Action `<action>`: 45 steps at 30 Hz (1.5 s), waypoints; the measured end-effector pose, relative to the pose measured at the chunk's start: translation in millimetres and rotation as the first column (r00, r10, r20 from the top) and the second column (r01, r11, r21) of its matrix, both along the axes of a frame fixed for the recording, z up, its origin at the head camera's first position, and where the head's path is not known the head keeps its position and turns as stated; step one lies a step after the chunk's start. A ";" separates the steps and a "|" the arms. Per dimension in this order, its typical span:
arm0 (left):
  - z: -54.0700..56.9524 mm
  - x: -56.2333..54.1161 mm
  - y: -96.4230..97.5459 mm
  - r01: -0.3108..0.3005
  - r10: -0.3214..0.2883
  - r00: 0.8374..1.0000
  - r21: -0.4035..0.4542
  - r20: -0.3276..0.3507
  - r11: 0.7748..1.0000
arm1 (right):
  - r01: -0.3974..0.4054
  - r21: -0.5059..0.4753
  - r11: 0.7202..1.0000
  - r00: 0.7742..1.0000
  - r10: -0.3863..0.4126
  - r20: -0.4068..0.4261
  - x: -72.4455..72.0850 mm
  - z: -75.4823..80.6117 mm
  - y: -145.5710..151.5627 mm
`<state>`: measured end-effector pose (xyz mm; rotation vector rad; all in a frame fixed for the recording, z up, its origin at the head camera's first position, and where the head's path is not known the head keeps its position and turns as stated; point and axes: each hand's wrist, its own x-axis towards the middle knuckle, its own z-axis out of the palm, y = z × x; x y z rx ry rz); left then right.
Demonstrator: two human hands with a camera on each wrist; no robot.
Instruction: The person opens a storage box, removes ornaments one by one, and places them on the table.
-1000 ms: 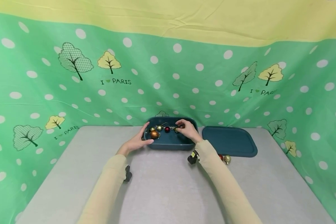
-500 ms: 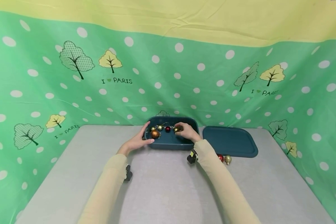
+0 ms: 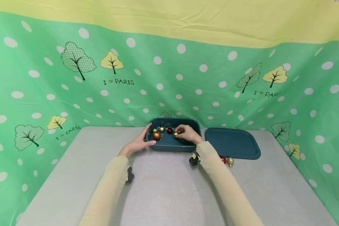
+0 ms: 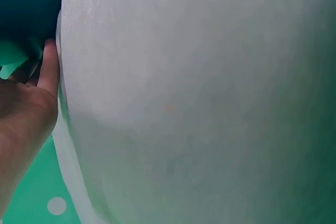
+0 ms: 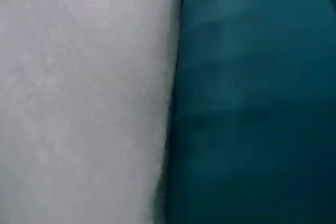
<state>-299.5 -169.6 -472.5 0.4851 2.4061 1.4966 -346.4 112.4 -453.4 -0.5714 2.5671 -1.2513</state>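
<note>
In the head view a dark blue rectangular box (image 3: 169, 148) stands at the back of the table. My left hand (image 3: 137, 144) rests against its left end, fingers and thumb extended, thumb at the front wall. The thumb side of that hand (image 4: 31, 98) shows against the box in the left wrist view. Inside the box, my right hand (image 3: 188, 133) pinches a small gold bauble (image 3: 175, 134). Left of it lie a dark red bauble (image 3: 169, 130), gold baubles (image 3: 161, 129) and a larger orange glittery bauble (image 3: 156, 135). The right wrist view shows only the box wall (image 5: 252, 87) and the table.
A flat blue lid (image 3: 232, 142) lies on the table right of the box. Just in front of it sit a red bauble (image 3: 223, 160), partly hidden by the right sleeve, and a gold bauble (image 3: 230, 161). A green dotted curtain (image 3: 169, 78) hangs right behind the table.
My right hand has moved slightly left inside the box, and the gold bauble in its fingers has come nearer the dark red one. The left hand has stayed in place.
</note>
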 end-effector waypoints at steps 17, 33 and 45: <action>16.1 4.8 4.2 0.036 -0.037 0.997 0.024 0.061 0.999 | -0.062 -0.214 0.975 0.998 0.065 0.006 17.5 9.7 8.9; 28.8 13.1 3.7 0.042 -0.043 0.998 0.008 0.050 0.999 | -0.150 -0.275 0.950 0.989 0.142 -0.050 54.8 23.9 23.5; 0.5 1.1 -1.7 0.016 -0.016 1.000 -0.030 0.019 0.999 | -0.146 -0.259 0.955 0.989 0.137 -0.053 78.4 32.7 48.0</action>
